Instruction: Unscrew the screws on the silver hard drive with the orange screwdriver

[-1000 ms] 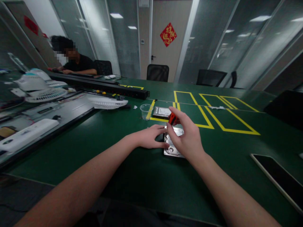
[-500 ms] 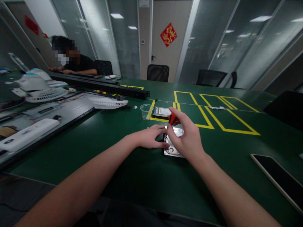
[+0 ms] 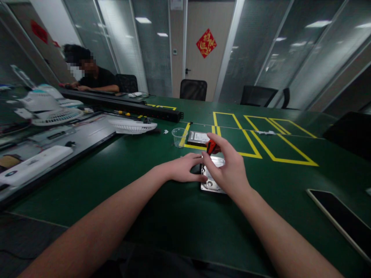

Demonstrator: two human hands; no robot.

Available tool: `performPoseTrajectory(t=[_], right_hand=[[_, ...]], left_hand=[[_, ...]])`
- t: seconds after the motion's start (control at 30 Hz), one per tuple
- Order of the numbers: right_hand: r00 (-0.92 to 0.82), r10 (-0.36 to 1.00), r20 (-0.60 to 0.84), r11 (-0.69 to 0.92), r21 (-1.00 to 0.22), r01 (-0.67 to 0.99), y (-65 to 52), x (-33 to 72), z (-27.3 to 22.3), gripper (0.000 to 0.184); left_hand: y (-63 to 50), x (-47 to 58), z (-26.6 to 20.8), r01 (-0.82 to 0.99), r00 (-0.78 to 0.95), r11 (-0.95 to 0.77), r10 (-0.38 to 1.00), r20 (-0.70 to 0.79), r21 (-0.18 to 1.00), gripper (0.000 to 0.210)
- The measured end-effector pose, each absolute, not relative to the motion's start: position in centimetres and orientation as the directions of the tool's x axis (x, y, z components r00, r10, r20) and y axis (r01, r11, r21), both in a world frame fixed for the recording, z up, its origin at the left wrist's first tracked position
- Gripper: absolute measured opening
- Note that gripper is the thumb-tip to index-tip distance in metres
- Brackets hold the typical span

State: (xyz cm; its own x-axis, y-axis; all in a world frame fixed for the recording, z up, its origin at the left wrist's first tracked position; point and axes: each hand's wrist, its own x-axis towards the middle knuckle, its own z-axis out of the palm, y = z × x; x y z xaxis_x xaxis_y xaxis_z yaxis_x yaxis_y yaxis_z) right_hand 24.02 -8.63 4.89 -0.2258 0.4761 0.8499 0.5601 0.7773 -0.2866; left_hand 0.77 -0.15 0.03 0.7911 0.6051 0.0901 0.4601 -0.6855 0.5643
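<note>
The right hand (image 3: 232,168) pinches a red-and-black tool (image 3: 211,146) over the silver drive (image 3: 213,182), which lies between the hands, partly hidden by the right. The left hand (image 3: 184,168), thumb and forefinger spread wide, touches the drive's left side. Beyond the hands are a label-topped drive (image 3: 198,137) and a clear cup (image 3: 178,139).

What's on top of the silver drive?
The left hand overlaps the left edge of the silver drive; the right hand, gripping an orange-and-black tool, hides its right side. Anything there is covered.
</note>
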Motion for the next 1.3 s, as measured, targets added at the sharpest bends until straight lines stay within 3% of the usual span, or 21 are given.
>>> performPoseTrajectory(t=[0.67, 1.07, 1.3], right_hand=[[-0.209, 0.45, 0.868, 0.799, -0.286, 0.529, -8.44, 23.92, 4.56, 0.06], [-0.173, 0.463, 0.869, 0.77, -0.298, 0.565, -8.1, 24.08, 4.37, 0.052], [-0.146, 0.517, 0.844, 0.741, -0.355, 0.569, -8.04, 24.12, 3.96, 0.059]], left_hand=[[-0.33, 0.72, 0.27, 0.478, 0.78, -0.672, 0.621, 0.08, 0.566, 0.099], [-0.43, 0.84, 0.39, 0.481, 0.786, -0.688, 0.613, 0.08, 0.543, 0.097], [-0.4, 0.62, 0.39, 0.491, 0.789, -0.685, 0.611, 0.058, 0.538, 0.1]])
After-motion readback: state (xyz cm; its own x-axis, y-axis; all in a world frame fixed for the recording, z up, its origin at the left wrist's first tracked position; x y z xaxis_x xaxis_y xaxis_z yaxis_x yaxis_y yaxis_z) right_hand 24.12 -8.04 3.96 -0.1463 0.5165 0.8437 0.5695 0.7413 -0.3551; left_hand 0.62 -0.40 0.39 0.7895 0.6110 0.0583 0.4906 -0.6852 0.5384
